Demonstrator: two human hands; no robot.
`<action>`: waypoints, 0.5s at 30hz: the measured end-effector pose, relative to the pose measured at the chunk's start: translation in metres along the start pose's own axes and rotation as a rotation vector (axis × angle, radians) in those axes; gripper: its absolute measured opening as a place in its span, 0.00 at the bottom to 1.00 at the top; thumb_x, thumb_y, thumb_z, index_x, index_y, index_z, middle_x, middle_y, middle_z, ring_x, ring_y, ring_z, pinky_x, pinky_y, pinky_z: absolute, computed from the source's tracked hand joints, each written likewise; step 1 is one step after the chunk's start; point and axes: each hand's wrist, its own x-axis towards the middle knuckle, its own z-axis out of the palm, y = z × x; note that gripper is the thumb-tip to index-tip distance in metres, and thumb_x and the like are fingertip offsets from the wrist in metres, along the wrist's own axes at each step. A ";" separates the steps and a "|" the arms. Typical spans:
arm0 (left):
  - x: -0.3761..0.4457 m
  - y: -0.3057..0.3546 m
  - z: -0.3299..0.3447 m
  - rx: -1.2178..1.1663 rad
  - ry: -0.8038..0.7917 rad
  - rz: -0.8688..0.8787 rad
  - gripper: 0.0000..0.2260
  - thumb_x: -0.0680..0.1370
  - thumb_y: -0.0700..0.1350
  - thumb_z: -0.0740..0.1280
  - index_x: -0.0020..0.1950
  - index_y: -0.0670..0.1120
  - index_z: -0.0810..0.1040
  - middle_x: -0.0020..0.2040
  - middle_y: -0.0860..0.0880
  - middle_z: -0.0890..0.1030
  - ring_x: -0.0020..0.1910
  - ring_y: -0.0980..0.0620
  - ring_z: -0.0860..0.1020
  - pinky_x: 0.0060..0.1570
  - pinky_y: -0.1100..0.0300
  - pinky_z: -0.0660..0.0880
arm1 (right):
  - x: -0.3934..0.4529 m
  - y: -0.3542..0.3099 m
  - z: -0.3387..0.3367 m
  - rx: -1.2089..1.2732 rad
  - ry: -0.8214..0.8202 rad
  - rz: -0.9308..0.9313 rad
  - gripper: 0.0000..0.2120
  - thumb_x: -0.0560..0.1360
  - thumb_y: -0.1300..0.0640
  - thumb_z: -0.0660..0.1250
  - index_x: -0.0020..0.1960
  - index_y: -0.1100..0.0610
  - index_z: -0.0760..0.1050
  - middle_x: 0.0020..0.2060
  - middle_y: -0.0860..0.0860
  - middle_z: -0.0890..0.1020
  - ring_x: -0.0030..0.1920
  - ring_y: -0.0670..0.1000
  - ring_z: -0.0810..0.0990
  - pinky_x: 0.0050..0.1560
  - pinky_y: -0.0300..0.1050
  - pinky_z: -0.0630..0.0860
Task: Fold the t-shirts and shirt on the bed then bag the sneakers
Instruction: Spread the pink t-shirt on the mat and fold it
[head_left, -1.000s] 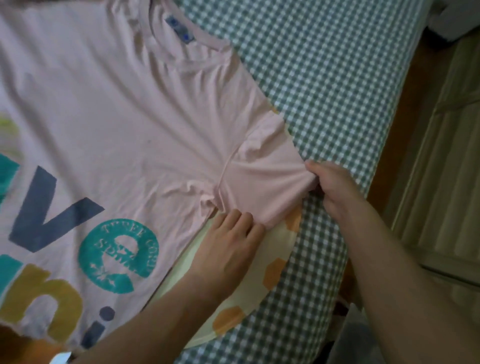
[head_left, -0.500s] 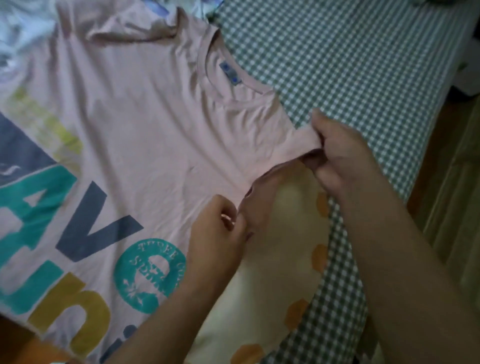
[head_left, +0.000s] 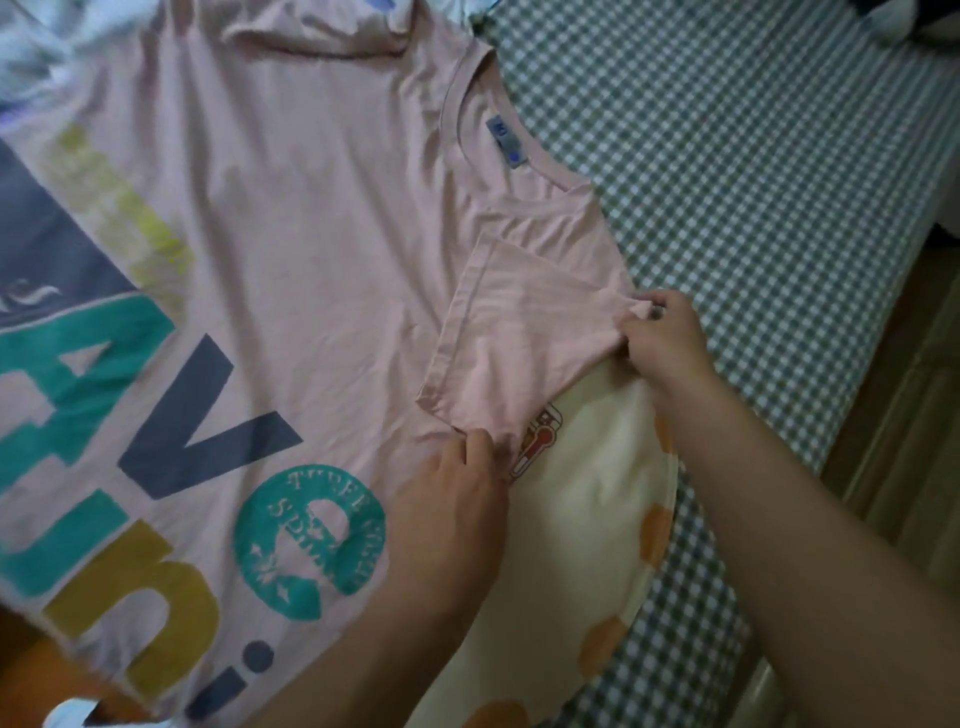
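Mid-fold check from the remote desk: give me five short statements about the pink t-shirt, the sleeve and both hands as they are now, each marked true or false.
1. The sleeve is folded in over the front of the pink t-shirt. True.
2. The right hand lies flat and open on the checked sheet. False: it pinches the shirt's shoulder edge at the fold.
3. The left hand grips the shirt just below the sleeve. True.
4. The shirt is already folded into a small square. False: its printed front lies spread out.
5. A cream cloth with orange spots lies under the shirt's edge. True.
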 end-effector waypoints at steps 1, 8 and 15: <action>0.000 -0.002 0.004 0.007 -0.003 -0.010 0.09 0.81 0.50 0.63 0.48 0.53 0.63 0.43 0.49 0.77 0.41 0.42 0.79 0.34 0.49 0.73 | 0.000 -0.001 -0.001 -0.030 0.015 -0.027 0.11 0.77 0.62 0.66 0.57 0.52 0.74 0.54 0.49 0.79 0.51 0.50 0.79 0.47 0.41 0.75; -0.015 0.002 0.012 -0.157 -0.190 0.000 0.03 0.82 0.46 0.61 0.54 0.52 0.72 0.53 0.49 0.77 0.51 0.42 0.78 0.49 0.46 0.75 | 0.001 0.021 -0.026 -0.236 0.138 -0.054 0.11 0.77 0.63 0.62 0.55 0.52 0.76 0.57 0.53 0.80 0.53 0.54 0.79 0.50 0.44 0.73; -0.062 -0.028 -0.002 0.075 -0.044 0.072 0.07 0.70 0.50 0.62 0.45 0.49 0.71 0.43 0.46 0.72 0.39 0.42 0.72 0.34 0.48 0.72 | -0.024 -0.027 0.009 -0.638 -0.102 -0.575 0.30 0.76 0.60 0.62 0.78 0.53 0.63 0.75 0.53 0.65 0.75 0.57 0.60 0.76 0.54 0.58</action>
